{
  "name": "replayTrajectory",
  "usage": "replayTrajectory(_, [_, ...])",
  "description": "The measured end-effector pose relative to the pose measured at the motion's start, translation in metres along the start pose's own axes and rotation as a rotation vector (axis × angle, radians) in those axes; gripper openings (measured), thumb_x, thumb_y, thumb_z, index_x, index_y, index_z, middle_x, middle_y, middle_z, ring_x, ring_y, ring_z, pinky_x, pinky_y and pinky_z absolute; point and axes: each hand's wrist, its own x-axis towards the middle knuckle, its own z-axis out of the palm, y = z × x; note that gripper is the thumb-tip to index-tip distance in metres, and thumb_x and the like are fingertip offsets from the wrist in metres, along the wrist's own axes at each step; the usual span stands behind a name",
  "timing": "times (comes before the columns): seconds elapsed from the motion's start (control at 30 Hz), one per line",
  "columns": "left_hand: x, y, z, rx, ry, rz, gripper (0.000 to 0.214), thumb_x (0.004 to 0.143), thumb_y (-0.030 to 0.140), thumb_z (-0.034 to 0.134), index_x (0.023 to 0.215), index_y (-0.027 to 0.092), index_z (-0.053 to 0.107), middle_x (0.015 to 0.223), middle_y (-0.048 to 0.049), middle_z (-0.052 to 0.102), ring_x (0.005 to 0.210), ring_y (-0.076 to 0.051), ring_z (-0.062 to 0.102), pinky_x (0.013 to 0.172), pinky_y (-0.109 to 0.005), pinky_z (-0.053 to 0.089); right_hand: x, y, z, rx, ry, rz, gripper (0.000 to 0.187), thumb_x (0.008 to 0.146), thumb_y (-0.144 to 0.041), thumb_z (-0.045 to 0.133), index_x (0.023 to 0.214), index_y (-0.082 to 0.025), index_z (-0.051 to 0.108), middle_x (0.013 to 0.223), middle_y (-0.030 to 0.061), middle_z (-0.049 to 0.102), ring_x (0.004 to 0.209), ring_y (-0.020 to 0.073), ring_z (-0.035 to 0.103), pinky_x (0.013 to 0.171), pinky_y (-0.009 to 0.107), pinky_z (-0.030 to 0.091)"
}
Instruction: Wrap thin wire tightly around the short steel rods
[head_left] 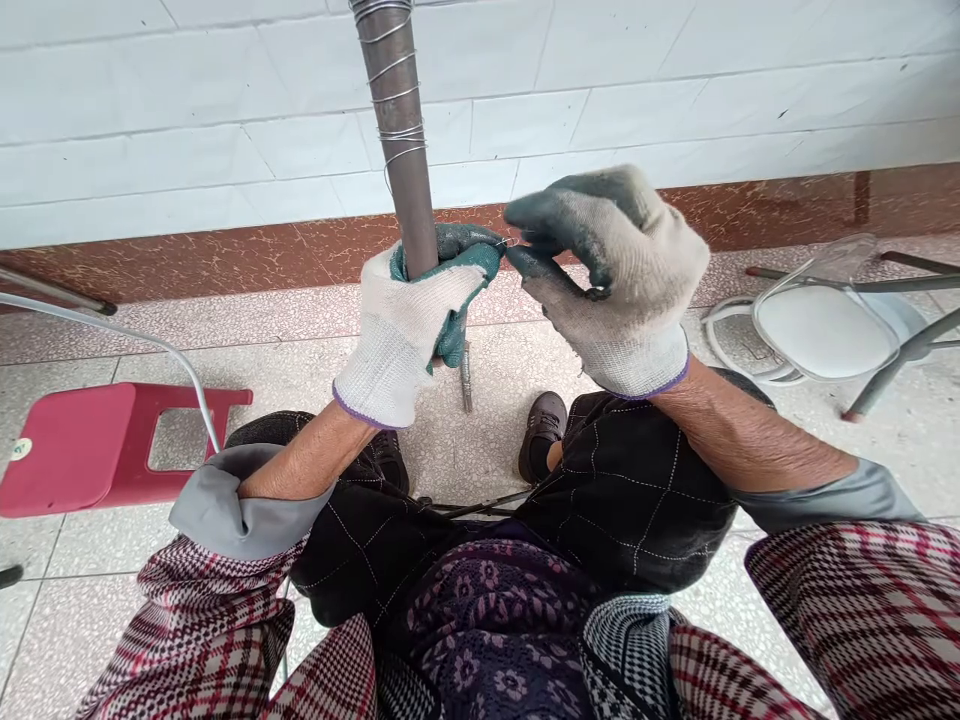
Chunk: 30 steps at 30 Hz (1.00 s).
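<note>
A brown-grey metal pipe [411,190] rises from my left hand [427,300] toward the wall. Thin silvery wire [401,133] winds around its upper part in loose turns. My gloved left hand is closed around the pipe, its thumb and forefinger reaching right to a small bit of wire [510,242]. My right hand [619,270], in a white glove with dark coated fingers, meets that wire with thumb and fingertips drawn together. The fingertips partly hide the wire, and my left hand covers the pipe's lower part.
A red plastic stool [79,445] lies at the left beside a thin white curved tube [180,360]. At the right is a chair with a pale round seat [825,330]. A narrow grey rod-like piece [466,378] shows below my left hand. The tiled wall [600,60] stands ahead.
</note>
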Motion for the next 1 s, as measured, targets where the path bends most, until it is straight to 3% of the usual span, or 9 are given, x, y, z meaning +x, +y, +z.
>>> replayTrajectory(0.1, [0.0, 0.0, 0.0, 0.024, 0.006, -0.052, 0.026, 0.073, 0.036, 0.086, 0.088, 0.022, 0.07, 0.053, 0.0057, 0.049, 0.036, -0.009, 0.038, 0.034, -0.024, 0.031, 0.0, 0.006, -0.003, 0.035, -0.091, 0.019, 0.042, 0.092, -0.054, 0.075, 0.133, -0.047, 0.071, 0.112, 0.0083, 0.076, 0.127, 0.04, 0.064, 0.064, 0.044, 0.057])
replayTrajectory(0.2, [0.0, -0.001, -0.001, 0.04, 0.006, -0.067, 0.032, 0.07, 0.038, 0.089, 0.092, 0.022, 0.072, 0.053, 0.0053, 0.049, 0.037, -0.01, 0.04, 0.035, -0.025, 0.032, 0.001, 0.01, -0.004, 0.039, -0.104, 0.013, 0.042, 0.089, -0.053, 0.078, 0.13, -0.047, 0.072, 0.109, 0.0077, 0.077, 0.124, 0.0395, 0.066, 0.062, 0.043, 0.056])
replayTrajectory(0.43, [-0.002, -0.001, -0.002, 0.034, -0.001, -0.043, 0.027, 0.072, 0.037, 0.087, 0.09, 0.023, 0.071, 0.054, 0.0065, 0.048, 0.037, -0.008, 0.039, 0.035, -0.023, 0.03, 0.003, 0.005, -0.004, 0.043, -0.067, 0.005, 0.039, 0.086, -0.056, 0.08, 0.122, -0.044, 0.074, 0.126, 0.0062, 0.074, 0.142, 0.0386, 0.053, 0.067, 0.041, 0.058])
replayTrajectory(0.63, [-0.001, -0.004, 0.0, 0.056, 0.031, -0.037, 0.029, 0.072, 0.037, 0.089, 0.09, 0.023, 0.072, 0.055, 0.0064, 0.05, 0.038, -0.009, 0.041, 0.035, -0.024, 0.032, 0.003, 0.004, -0.004, 0.184, -0.254, 0.065, 0.04, 0.09, -0.056, 0.077, 0.128, -0.046, 0.069, 0.116, 0.0043, 0.077, 0.12, 0.0349, 0.068, 0.058, 0.039, 0.055])
replayTrajectory(0.7, [-0.002, -0.004, 0.0, 0.06, 0.042, -0.022, 0.029, 0.074, 0.039, 0.09, 0.09, 0.023, 0.072, 0.056, 0.0063, 0.05, 0.038, -0.009, 0.042, 0.036, -0.024, 0.033, 0.003, 0.003, -0.005, 0.143, -0.215, 0.054, 0.037, 0.089, -0.055, 0.078, 0.124, -0.045, 0.071, 0.122, 0.0045, 0.075, 0.13, 0.0364, 0.062, 0.062, 0.04, 0.057])
replayTrajectory(0.83, [-0.003, -0.004, 0.002, 0.082, 0.049, 0.025, 0.025, 0.077, 0.037, 0.088, 0.089, 0.023, 0.072, 0.06, 0.0056, 0.054, 0.041, -0.009, 0.045, 0.038, -0.024, 0.035, 0.0, -0.005, -0.006, 0.019, 0.022, -0.005, 0.031, 0.084, -0.05, 0.084, 0.113, -0.04, 0.075, 0.137, 0.0055, 0.07, 0.148, 0.0398, 0.045, 0.072, 0.042, 0.059])
replayTrajectory(1.0, [-0.002, -0.003, 0.005, 0.165, 0.1, 0.07, 0.014, 0.077, 0.024, 0.082, 0.085, 0.021, 0.071, 0.069, 0.0022, 0.062, 0.051, -0.011, 0.056, 0.044, -0.022, 0.043, 0.0, -0.012, 0.002, 0.221, 0.108, -0.006, 0.003, 0.09, -0.045, 0.075, 0.091, -0.041, 0.075, 0.113, 0.0045, 0.075, 0.122, 0.0358, 0.063, 0.076, 0.047, 0.058])
